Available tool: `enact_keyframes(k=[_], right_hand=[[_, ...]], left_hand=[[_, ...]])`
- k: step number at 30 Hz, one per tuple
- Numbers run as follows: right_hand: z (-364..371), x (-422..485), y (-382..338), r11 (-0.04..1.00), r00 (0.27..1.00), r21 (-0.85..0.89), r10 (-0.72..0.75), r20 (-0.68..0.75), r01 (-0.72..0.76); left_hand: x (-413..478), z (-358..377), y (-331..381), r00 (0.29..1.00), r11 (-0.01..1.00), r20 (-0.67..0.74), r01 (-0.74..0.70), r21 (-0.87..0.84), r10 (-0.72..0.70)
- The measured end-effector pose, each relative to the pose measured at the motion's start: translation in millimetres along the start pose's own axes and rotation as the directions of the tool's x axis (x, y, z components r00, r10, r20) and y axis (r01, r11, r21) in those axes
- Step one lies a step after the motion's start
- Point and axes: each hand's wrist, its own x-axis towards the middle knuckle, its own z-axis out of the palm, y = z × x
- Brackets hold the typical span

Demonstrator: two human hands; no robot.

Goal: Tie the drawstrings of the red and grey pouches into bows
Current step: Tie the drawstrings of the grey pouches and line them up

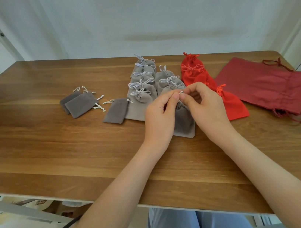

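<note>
Lying on the bench (72, 144), the grey pouch (184, 123) has its drawstring (181, 92) pinched by fingers (174, 97) of the left hand (159, 116) and right hand (207, 105), bow unfinished. Behind sit tied grey pouches (143, 95) and red pouches (192, 73); small pouches (81, 105) and a dark red bag (257, 83) look untied.

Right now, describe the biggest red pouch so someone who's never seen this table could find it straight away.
On the wooden table, look to the right edge, beyond the row of bright red pouches. The dark red pouch lies flat there alone, much larger and duller than its neighbours, its cords trailing loose.
</note>
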Motion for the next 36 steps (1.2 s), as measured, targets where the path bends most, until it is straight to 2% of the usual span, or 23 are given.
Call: enact_keyframes(k=[8, 14, 18, 22, 26, 29, 36], right_hand=[[0.3, 0.1, 1.5, 0.999, 0.997, -0.005, 0.035, -0.073, -0.035], [1.1, -5.3, 3.8, 0.973, 0.980, -0.147, -0.190, -0.056, 0.180], [-0.6, -2.7, 5.8, 0.927, 0.950, -0.223, -0.312, -0.011, 0.302], [-3.1, -1.2, 6.3, 0.909, 0.929, -0.210, -0.369, -0.002, 0.361], [-6.0, 0.0, 2.8, 0.970, 0.973, -0.084, -0.230, -0.002, 0.229], [-6.9, -1.3, -2.1, 0.995, 0.995, 0.022, -0.100, 0.013, 0.100], [-4.6, 1.1, -2.9, 0.973, 0.970, 0.159, 0.132, 0.206, -0.166]], left_hand=[[0.2, -0.1, -2.5, 0.999, 0.993, -0.024, -0.018, 0.119, 0.021], [-0.4, -0.7, -2.5, 0.999, 0.983, -0.042, 0.001, 0.182, 0.006], [1.7, -1.8, -1.4, 0.997, 0.988, -0.051, 0.063, 0.138, -0.057], [3.8, -4.0, -6.4, 0.997, 0.980, 0.036, 0.054, 0.193, -0.062], [3.3, -4.4, -3.5, 0.996, 0.983, 0.094, -0.010, 0.181, -0.007], [2.8, -4.3, -2.3, 0.996, 0.991, 0.080, 0.017, 0.134, -0.028], [1.6, -4.1, -6.3, 0.999, 0.994, -0.031, 0.045, 0.099, -0.042]])
